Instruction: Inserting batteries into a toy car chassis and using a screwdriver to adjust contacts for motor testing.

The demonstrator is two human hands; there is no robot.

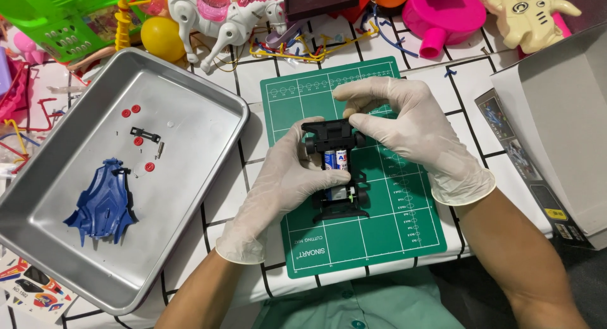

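Observation:
A black toy car chassis (336, 171) lies lengthwise on a green cutting mat (354, 240), with two batteries showing in its middle. My left hand (278, 183), in a white glove, grips the chassis from its left side. My right hand (411, 130), also gloved, pinches the far end of the chassis from above. The car's blue body shell (101, 202) lies apart in a metal tray (190, 171) to the left.
The tray also holds small red wheels (133, 123), a black clip (145, 135) and tiny screws. Plastic toys, a white horse (221, 19) and a yellow ball (162, 38) crowd the far edge. An open cardboard box (556, 127) stands at the right.

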